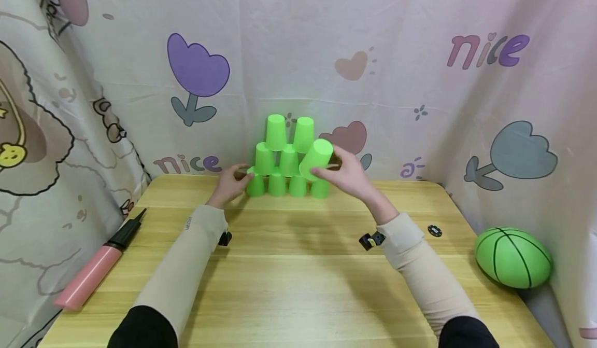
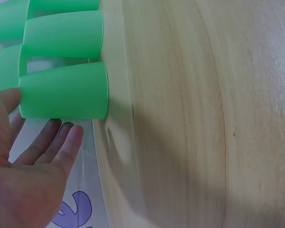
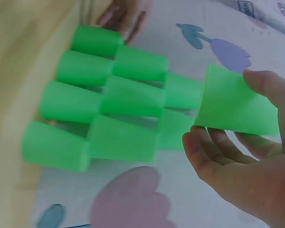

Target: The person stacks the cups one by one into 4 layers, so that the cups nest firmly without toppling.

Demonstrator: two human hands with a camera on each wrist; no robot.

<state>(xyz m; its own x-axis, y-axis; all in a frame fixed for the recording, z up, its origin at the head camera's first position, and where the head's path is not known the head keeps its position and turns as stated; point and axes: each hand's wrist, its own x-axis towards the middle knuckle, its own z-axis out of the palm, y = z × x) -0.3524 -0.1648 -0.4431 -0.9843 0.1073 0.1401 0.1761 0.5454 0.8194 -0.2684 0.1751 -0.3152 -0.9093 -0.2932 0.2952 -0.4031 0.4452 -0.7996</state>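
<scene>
Upside-down green plastic cups stand in a stepped stack at the table's back edge: a bottom row [image 1: 277,185] of several cups, three in the middle row [image 3: 133,97] and two on top [image 1: 276,133]. My right hand [image 1: 350,174] grips one more cup [image 1: 317,157] between thumb and fingers. This cup is tilted and apart from the stack, as the right wrist view shows. At the stack's left end is my left hand [image 1: 230,184], its thumb at the upper end of the outermost bottom cup [image 2: 66,92] and its other fingers extended beside that cup.
A pink hand pump [image 1: 93,275] with a black nozzle lies along the table's left edge. On the right sits a green ball [image 1: 513,258] with black lines, and near it a small black disc [image 1: 435,231]. A printed curtain [image 1: 289,52] hangs behind the wooden table [image 1: 298,286].
</scene>
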